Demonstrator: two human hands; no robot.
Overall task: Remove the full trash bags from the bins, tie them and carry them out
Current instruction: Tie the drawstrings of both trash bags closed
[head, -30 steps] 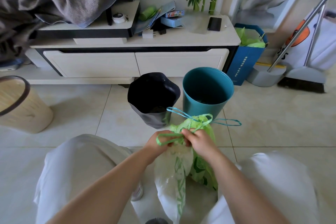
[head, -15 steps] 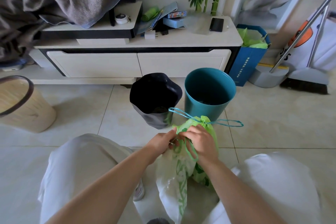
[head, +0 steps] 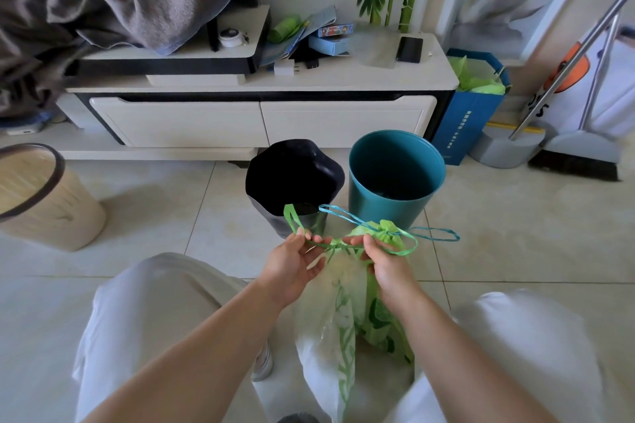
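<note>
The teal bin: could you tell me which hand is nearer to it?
Right. The right hand sits just below the teal bin; the left hand is further left, below the black bag.

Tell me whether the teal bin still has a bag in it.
No liner shows: the teal bin stands upright with a bare rim and walls. Its dark bottom is too unclear to judge.

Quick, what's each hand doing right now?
Left hand: pinching the green drawstring.
Right hand: pinching the same drawstring at the bag neck.

Green-leaf-print bag (teal bin, black liner)
</note>
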